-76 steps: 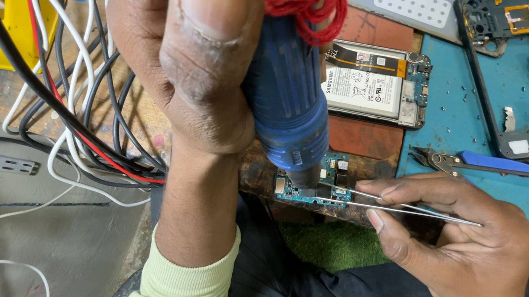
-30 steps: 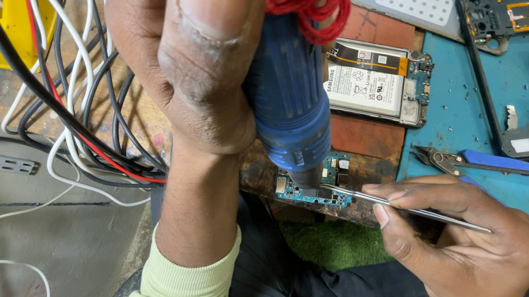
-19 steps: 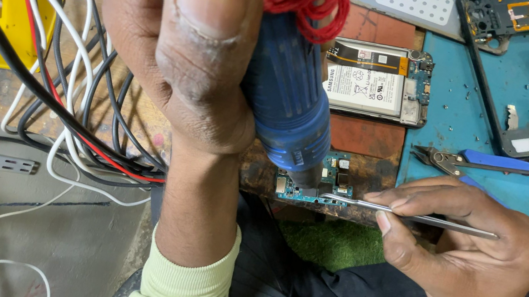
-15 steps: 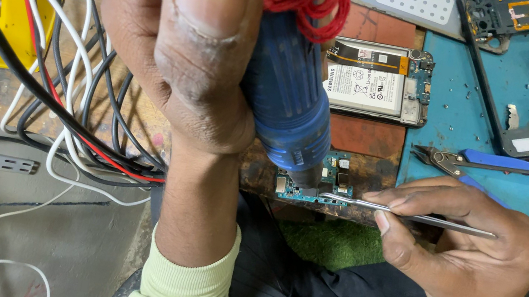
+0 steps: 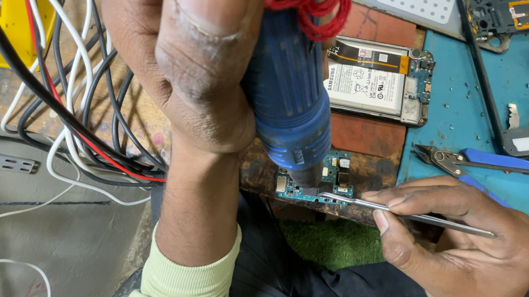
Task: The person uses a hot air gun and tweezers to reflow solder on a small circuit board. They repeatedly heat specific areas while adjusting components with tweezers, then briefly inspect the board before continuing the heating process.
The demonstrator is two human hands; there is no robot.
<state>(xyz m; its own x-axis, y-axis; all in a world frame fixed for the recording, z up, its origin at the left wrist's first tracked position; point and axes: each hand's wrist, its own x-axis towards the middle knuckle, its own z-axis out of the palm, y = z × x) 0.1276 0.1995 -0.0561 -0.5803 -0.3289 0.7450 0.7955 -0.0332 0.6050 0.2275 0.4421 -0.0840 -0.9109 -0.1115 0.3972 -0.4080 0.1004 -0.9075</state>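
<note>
Small green circuit board [image 5: 317, 179] lies at the near edge of the worktop [image 5: 368, 136], just ahead of the person's lap. Blue hot-air tool [image 5: 288, 95] points down at it, nozzle tip touching or just above the board's middle (contact not resolvable). Thin metal tweezers [image 5: 405, 214] come in from the right, tips on the board just beside the nozzle.

Left hand [image 5: 181, 47] is wrapped tight around the tool's barrel, thumb up toward the camera. Right hand [image 5: 457, 248] is closed in a pinch on the tweezers.

Progress, as judged: the board is already out of its phone and under heat. No part is seen lifted clear in the tweezer tips, so the component work looks mid-way, with removal or seating left.

Surroundings: opened phone with battery [image 5: 374, 79] beyond the board; blue-handled pliers [image 5: 486, 163] on the blue mat [image 5: 504, 104] to the right; tangle of cables [image 5: 67, 114] to the left.
</note>
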